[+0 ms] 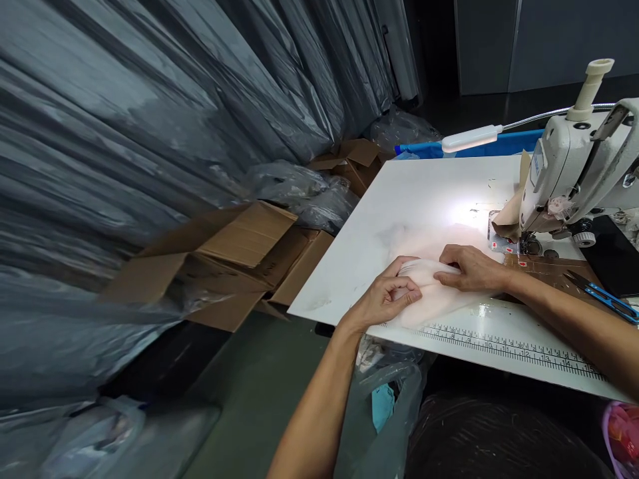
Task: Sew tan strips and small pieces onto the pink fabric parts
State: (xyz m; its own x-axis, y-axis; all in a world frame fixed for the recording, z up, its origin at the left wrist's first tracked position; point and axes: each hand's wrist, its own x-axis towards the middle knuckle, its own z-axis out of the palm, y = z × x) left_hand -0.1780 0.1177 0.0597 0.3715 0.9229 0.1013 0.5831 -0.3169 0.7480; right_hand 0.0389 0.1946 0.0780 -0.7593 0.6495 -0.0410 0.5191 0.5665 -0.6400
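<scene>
Pale pink, thin fabric (434, 303) lies bunched on the white sewing table, near its front edge. My left hand (387, 296) pinches its left side, thumb and fingers closed on the cloth. Farther right, my right hand (466, 267) grips the upper part of the same fabric, its fingers curled and pressed together. A fold of cloth stretches between the two hands. Just right of my right hand is the needle area of a white sewing machine (549, 166); the fabric lies apart from the needle.
A ruler strip (494, 346) runs along the front edge of the table (414, 186). Blue thread snips (604, 296) and a black phone (612, 256) lie at the right. A lamp (472, 138) lights the surface. Open cardboard boxes (239, 253) stand on the left.
</scene>
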